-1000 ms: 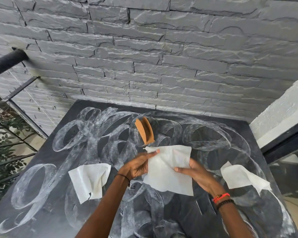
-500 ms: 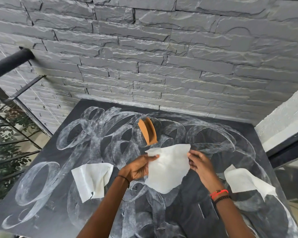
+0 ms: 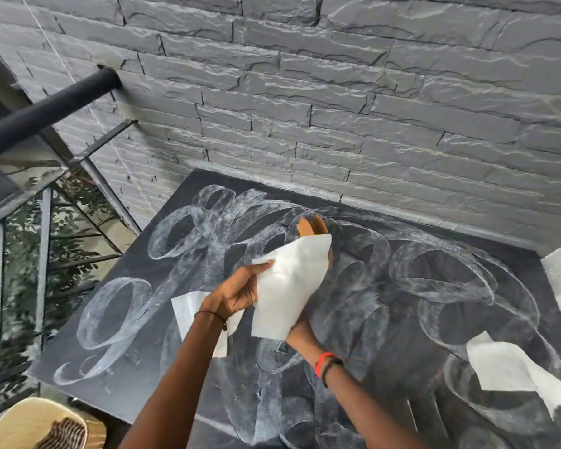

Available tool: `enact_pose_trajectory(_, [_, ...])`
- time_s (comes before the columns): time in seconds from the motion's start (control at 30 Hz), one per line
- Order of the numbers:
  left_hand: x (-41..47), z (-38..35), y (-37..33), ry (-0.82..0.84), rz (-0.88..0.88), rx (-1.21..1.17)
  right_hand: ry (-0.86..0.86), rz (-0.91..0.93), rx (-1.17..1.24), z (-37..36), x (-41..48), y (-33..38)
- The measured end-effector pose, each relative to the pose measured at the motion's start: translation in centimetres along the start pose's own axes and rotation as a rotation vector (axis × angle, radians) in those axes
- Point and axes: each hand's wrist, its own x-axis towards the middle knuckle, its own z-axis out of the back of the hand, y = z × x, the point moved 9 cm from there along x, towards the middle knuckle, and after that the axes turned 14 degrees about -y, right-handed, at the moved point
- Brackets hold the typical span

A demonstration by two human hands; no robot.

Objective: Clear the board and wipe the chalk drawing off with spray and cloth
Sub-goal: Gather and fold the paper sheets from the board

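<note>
left hand [image 3: 237, 294] pinches white sheet [image 3: 289, 286], right hand [image 3: 300, 332] behind it

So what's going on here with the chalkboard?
A person is clearing a chalk-covered board. Their left hand pinches the edge of a white sheet held above it; the right hand is at its lower edge, fingers hidden. A left sheet, a right sheet and a brown curved piece sit on the board. No wiping yet.

Left hand [image 3: 237, 296] and, seemingly, right hand [image 3: 300, 332] hold a sheet [image 3: 292, 286].
</note>
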Motion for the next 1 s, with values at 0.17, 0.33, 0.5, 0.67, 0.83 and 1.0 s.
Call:
enact_pose_trajectory(0.17, [-0.2,3.3,-3.6,-0.049,-0.055,0.013,-0.091,0.166,0.118,-3.3,0.5,4.3])
enact_pose_trajectory(0.33, [0.1,6.3,-5.7,-0.075,-0.073,0.013,-0.093,0.288,-0.12,-6.1,1.4,5.0])
enact_pose_trajectory(0.5, [1.0,8.5,-6.4,-0.086,-0.068,0.001,-0.081,0.268,-0.033,-7.4,1.9,5.8])
enact_pose_trajectory(0.67, [1.7,8.6,-7.0,-0.077,-0.073,-0.03,0.007,0.123,0.052,-5.5,3.5,4.3])
enact_pose_trajectory(0.83, [2.0,7.1,-7.6,-0.037,-0.061,-0.068,-0.06,-0.078,0.283,2.1,3.9,1.9])
enact_pose_trajectory(1.0, [2.2,4.2,-7.7,0.056,-0.071,-0.035,-0.168,0.005,0.327,11.3,2.3,2.2])
